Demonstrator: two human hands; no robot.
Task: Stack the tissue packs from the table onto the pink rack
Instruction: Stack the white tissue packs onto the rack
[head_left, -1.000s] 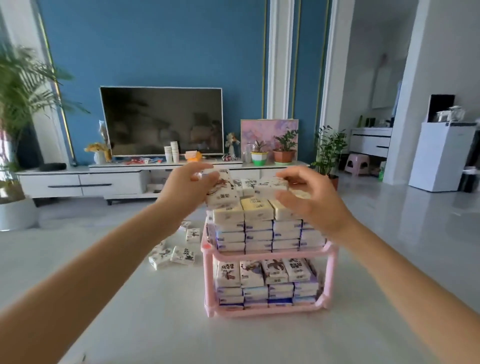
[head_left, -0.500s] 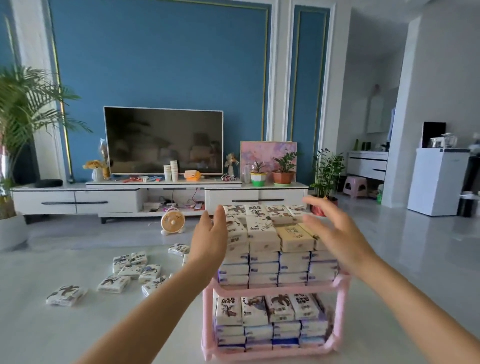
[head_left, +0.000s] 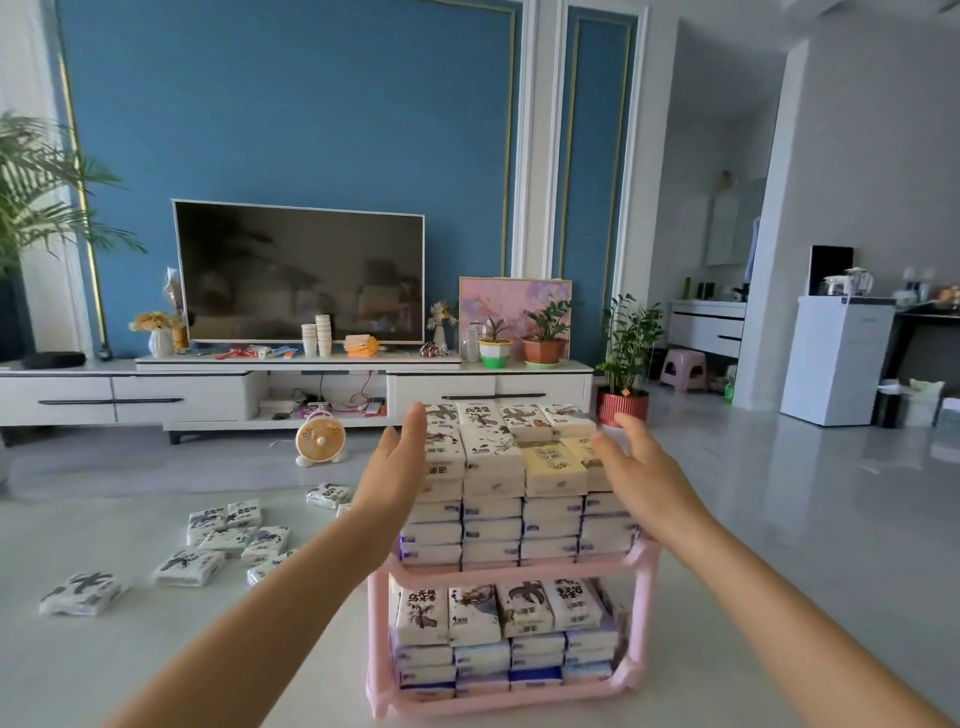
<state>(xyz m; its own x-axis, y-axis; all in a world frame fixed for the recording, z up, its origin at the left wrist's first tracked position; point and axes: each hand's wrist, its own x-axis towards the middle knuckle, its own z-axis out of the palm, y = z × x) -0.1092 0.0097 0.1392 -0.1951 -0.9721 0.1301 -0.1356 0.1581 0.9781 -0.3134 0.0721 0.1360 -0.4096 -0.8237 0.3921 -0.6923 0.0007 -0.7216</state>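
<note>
A pink two-tier rack (head_left: 511, 576) stands on the white table, both tiers filled with stacked tissue packs. The upper stack (head_left: 519, 483) rises well above the rack's rim. My left hand (head_left: 395, 478) is open, its straight fingers flat against the left side of that stack. On the right side of the stack, my right hand (head_left: 641, 475) is open with spread fingers close to the packs. Several loose tissue packs (head_left: 234, 535) lie on the table (head_left: 156, 654) to the left.
A small orange fan (head_left: 320, 439) stands on the floor beyond the table. Behind it are a white TV cabinet (head_left: 208, 389) with a television, potted plants (head_left: 626, 358) and a white cupboard (head_left: 836, 358) at the right.
Both hands have come off the top packs and moved to the sides of the upper stack with fingers straightened. The view has tilted upward.
</note>
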